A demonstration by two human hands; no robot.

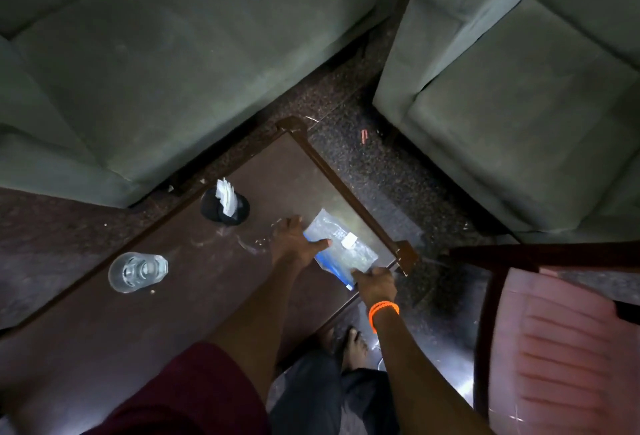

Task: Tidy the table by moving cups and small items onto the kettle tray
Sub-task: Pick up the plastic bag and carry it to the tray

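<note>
Looking at the biggest thing first, the dark wooden table point(173, 303) is running from the near left to the far right, and no kettle tray is showing anywhere on it, so wherever the stuff is meant to go is sitting out of frame

Both hands are working on the clear plastic pouch point(341, 247) lying flat at the far right end of the table, just inside the raised rim. The left hand point(294, 244) is pressing on its left edge, thumb laid over the plastic, and the right hand point(375, 282) is pinching the near corner by the blue strip. I'm guessing it's light, floppy and a bit slick, so sliding it to the edge or pinching a corner is probably beating any try at scooping it up flat. The contents are getting washed out by glare, just a small white patch showing

Further left, the black holder point(225, 208) with white paper packets sticking out is probably light and tippy, so gripping it low round the body seems safest

Nearest left, the drinking glass point(136, 272) is standing upright, well apart from the rest. Being hard, smooth and breakable, it's wanting a full wrap round the side. Can't tell if it's holding any water
</note>
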